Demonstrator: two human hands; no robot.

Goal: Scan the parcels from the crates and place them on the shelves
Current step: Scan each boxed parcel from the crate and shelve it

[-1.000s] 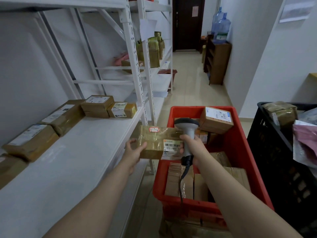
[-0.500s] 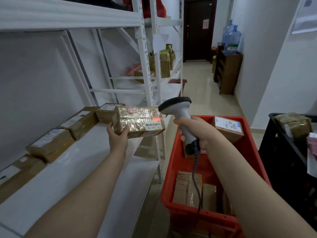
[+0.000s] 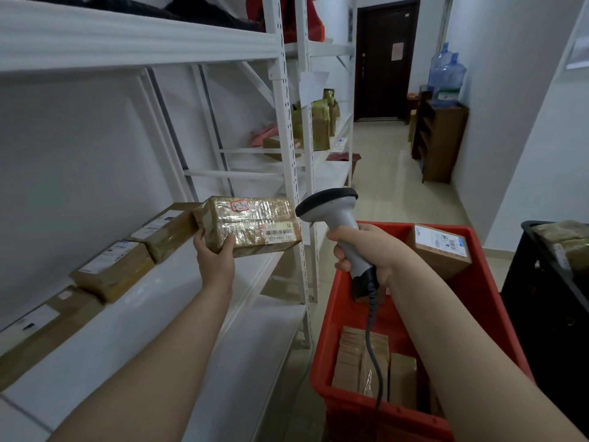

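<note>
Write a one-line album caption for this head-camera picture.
Left hand holds a taped parcel at the white shelf while the right hand grips a barcode scanner above the red crate.

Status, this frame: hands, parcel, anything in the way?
Left hand grips taped parcel above shelf. Right hand grips scanner. Shelf post close by parcel's right end.

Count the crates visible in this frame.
2. A red crate stands on the floor below the right hand. A black crate sits at the right edge, partly cut off. Others may lie outside the frame.
</note>
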